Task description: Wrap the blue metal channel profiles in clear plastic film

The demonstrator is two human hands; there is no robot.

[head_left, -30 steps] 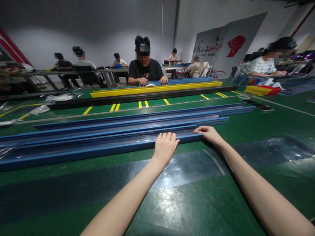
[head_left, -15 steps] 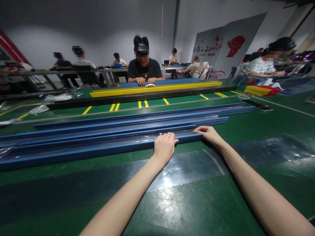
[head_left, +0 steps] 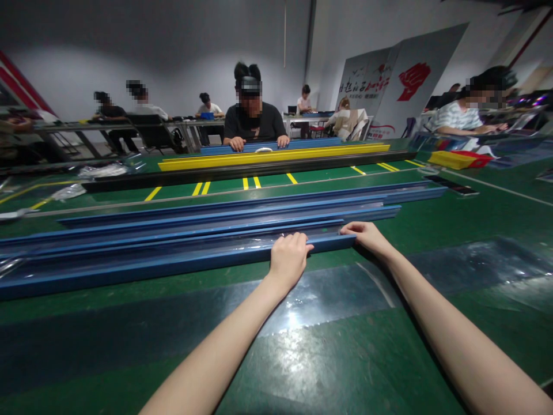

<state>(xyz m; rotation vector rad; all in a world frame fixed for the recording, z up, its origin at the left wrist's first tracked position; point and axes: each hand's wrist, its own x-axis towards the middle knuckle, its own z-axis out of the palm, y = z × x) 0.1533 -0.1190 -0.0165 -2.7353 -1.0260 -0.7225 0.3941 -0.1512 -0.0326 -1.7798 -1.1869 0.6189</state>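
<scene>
The nearest blue channel [head_left: 173,262] lies on the green table [head_left: 328,369], with clear film inside its trough. My left hand [head_left: 290,256] is closed over the channel's near wall, a short way from its right end. At that right end, my right hand [head_left: 365,235] pinches the edge, its thumb and fingers pressed together. Two more blue channels [head_left: 380,213] [head_left: 415,191] lie behind, roughly parallel. A wide clear plastic strip [head_left: 319,297] lies flat on the table beneath my forearms.
Across the table a person in black [head_left: 253,121] rests both hands on another blue channel [head_left: 302,144]. Between us lie a yellow channel [head_left: 276,155] and a black channel [head_left: 242,172]. A dark phone-like object [head_left: 453,185] and a yellow and red tray [head_left: 460,160] are at the right.
The person opposite has moved their hands apart, and the blue channel under them has shifted slightly left. My own hands look the same.
</scene>
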